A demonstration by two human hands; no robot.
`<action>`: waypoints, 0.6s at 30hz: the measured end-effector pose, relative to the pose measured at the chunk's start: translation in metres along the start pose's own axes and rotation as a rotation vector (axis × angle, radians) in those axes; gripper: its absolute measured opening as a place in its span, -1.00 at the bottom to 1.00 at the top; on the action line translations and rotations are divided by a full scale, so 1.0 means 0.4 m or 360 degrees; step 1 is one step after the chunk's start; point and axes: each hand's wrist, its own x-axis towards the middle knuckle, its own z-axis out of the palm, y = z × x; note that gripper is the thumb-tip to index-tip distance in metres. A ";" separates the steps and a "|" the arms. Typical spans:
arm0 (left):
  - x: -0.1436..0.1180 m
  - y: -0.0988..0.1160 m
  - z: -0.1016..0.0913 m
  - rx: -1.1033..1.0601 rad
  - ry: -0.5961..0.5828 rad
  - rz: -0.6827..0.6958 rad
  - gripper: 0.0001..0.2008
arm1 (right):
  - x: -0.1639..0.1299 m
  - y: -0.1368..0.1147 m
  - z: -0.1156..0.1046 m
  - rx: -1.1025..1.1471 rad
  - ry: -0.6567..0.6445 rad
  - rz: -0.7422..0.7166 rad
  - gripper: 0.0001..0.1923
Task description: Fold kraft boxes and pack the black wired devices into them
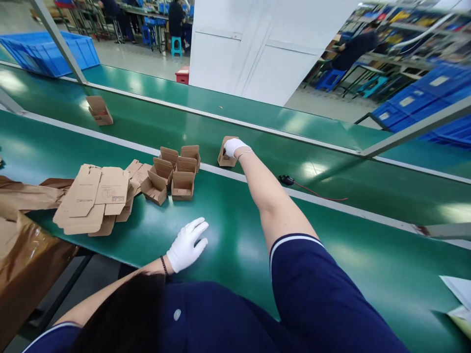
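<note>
My right hand (234,146), in a white glove, reaches out over the green belt beyond the pale rail. Its fingers are closed on a small open cardboard box (228,161), and part of the box is covered by the glove. My left hand (187,245), also gloved, rests on the green table (224,220) near my body with its fingers apart and nothing in them. Several small cardboard boxes (183,188) with raised lids stand in a cluster just beyond it. Left of them lies a pile of flat, unfolded cardboard boxes (86,196).
Another open box (100,112) stands farther left on the belt. A black object with a red cord (287,180) lies right of my arm. At the left edge is a large carton (33,260). Metal posts (59,39) rise from the rails, and a blue crate (55,51) sits behind.
</note>
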 end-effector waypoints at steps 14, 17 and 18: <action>0.003 -0.005 0.003 -0.0017 -0.0001 -0.0011 -0.60 | -0.312 0.385 0.130 0.0462 0.0265 0.0626 -0.60; 0.018 0.004 0.006 -0.0135 -0.0038 -0.0076 -0.61 | -0.354 0.381 0.257 0.0569 0.0238 0.0697 -0.52; 0.028 0.010 0.006 -0.0194 -0.0057 -0.0094 -0.60 | -0.359 0.366 0.286 0.0587 0.0272 0.0709 -0.50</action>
